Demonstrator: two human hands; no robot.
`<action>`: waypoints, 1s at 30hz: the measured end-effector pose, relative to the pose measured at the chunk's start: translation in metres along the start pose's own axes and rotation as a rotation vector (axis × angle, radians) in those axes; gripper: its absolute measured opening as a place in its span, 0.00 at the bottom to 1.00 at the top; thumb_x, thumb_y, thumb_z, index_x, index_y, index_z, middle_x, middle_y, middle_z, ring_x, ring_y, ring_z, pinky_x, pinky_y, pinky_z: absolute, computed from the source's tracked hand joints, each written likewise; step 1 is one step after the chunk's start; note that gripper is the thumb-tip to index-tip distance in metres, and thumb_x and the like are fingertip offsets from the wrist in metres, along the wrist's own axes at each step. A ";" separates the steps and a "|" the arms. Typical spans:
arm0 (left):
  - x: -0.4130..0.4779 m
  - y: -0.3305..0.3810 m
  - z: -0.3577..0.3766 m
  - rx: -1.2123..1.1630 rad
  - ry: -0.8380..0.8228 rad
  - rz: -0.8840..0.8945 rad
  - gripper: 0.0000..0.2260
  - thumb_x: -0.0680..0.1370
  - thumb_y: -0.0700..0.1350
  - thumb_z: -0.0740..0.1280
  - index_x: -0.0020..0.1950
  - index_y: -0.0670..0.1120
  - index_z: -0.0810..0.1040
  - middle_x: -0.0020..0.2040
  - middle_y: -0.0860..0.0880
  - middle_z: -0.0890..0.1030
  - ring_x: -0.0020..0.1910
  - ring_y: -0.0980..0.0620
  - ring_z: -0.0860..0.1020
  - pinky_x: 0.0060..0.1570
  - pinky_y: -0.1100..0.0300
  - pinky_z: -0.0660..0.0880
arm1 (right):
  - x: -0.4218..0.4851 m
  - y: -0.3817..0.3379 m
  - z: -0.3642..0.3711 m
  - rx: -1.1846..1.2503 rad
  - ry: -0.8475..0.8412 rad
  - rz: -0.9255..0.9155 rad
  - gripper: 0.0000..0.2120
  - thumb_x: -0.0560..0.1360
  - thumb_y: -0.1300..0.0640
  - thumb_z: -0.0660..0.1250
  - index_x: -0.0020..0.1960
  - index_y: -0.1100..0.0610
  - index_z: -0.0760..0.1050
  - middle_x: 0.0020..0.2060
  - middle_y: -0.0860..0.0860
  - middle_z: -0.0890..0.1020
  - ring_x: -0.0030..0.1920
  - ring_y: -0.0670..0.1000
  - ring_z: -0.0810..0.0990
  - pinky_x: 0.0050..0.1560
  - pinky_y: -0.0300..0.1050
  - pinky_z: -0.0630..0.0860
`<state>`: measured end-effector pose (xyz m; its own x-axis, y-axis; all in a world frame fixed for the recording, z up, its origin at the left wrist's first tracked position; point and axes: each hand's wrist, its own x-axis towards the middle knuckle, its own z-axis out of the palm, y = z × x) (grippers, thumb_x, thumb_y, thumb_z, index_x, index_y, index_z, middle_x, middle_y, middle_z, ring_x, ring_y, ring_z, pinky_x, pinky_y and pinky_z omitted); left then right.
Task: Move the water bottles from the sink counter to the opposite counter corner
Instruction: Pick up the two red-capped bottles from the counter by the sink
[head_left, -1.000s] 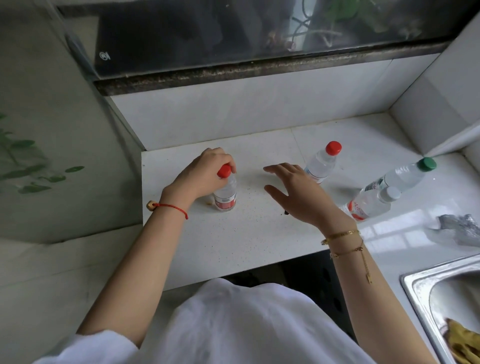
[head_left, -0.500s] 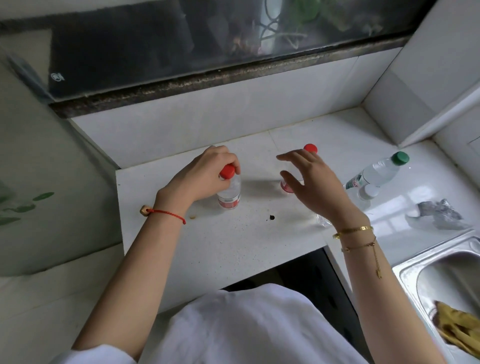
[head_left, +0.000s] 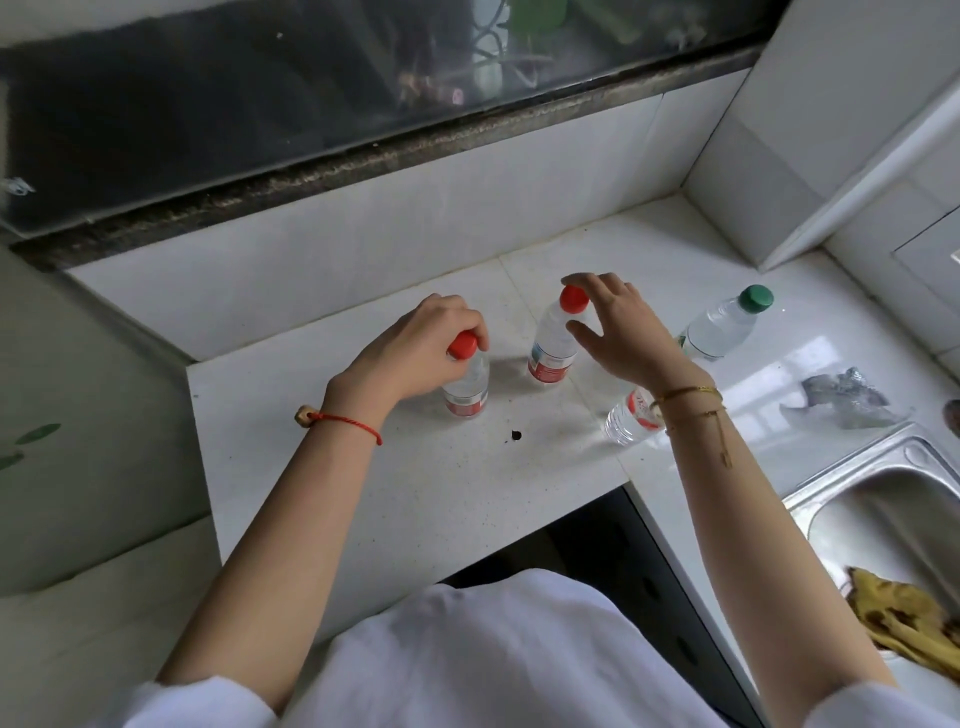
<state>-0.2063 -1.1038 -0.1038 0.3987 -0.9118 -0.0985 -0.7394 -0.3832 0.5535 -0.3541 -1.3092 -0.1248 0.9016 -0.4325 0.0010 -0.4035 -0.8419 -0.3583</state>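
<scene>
A: Our left hand (head_left: 415, 348) is closed over the neck of a red-capped bottle (head_left: 466, 382) that stands upright on the counter (head_left: 322, 441). Our right hand (head_left: 623, 338) is spread open, fingertips at the cap of a second red-capped bottle (head_left: 556, 338), thumb just beside its shoulder. We can't tell whether the fingers touch it.

B: So nothing is gripped on the right. That second bottle looks tilted in this view; maybe that's only the wide lens.

A: Then we take it low on the neck, not by the cap alone. These are light and tall, so a nudge at the top would likely tip it into the one beside it.

B: And beyond the hands?

A: A third bottle (head_left: 631, 418) is partly hidden under our right wrist, and a green-capped bottle (head_left: 727, 325) sits further right, nearer the sink (head_left: 883, 499). Those two probably remain to be carried over.

B: We should mind the forearm, then. Sweeping it back could knock the hidden one.

A: Yes; we lift clear first and set bottles with a gap between them.
</scene>
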 end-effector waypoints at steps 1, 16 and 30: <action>0.001 0.001 0.001 -0.004 -0.004 -0.005 0.13 0.70 0.36 0.65 0.47 0.53 0.79 0.48 0.53 0.76 0.51 0.52 0.72 0.51 0.50 0.74 | 0.001 0.000 0.002 0.010 0.007 -0.002 0.22 0.76 0.54 0.65 0.68 0.51 0.64 0.60 0.57 0.75 0.57 0.58 0.75 0.58 0.55 0.75; -0.004 0.013 0.004 -0.006 -0.010 -0.062 0.13 0.71 0.35 0.66 0.48 0.52 0.79 0.49 0.54 0.76 0.52 0.53 0.72 0.52 0.52 0.74 | 0.005 -0.013 0.019 0.169 0.163 0.072 0.14 0.71 0.63 0.68 0.56 0.57 0.72 0.54 0.57 0.72 0.43 0.57 0.76 0.44 0.48 0.78; -0.085 0.026 0.013 -0.009 0.166 -0.169 0.12 0.71 0.36 0.67 0.48 0.52 0.79 0.48 0.53 0.77 0.50 0.52 0.72 0.50 0.51 0.74 | -0.067 -0.057 0.005 0.244 0.016 -0.128 0.16 0.68 0.63 0.72 0.53 0.55 0.74 0.53 0.54 0.75 0.44 0.53 0.75 0.46 0.41 0.76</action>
<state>-0.2662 -1.0383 -0.0917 0.6005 -0.7979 -0.0535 -0.6504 -0.5262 0.5479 -0.3905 -1.2308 -0.1088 0.9394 -0.3344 0.0750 -0.2352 -0.7883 -0.5686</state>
